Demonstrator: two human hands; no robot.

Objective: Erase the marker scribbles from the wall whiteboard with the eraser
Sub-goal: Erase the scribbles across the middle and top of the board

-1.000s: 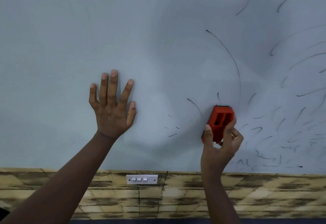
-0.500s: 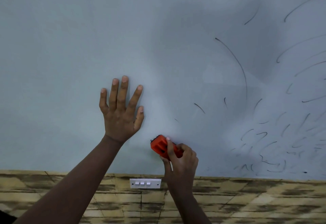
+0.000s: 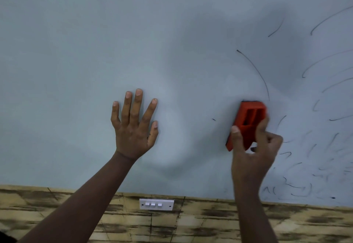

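Right hand (image 3: 252,152) fingers (image 3: 262,128) and thumb clamped round orange eraser (image 3: 248,122), pressing it flat against wall whiteboard (image 3: 95,51), just below long curved stroke (image 3: 256,70) (likely next target). Left hand (image 3: 133,128) fingers spread straight, palm flat on board, grasping nothing, probably bracing body. Left portion looks wiped; marker scribbles (image 3: 309,156) crowd right side, so much erasing remains. Light switch plate (image 3: 156,204) on patterned wall below board.

orange-red eraser (image 3: 248,120), pale grey-blue whiteboard (image 3: 95,51), black scribbles (image 3: 298,187), white switch plate (image 3: 156,204), tan dark-streaked wall (image 3: 210,223)
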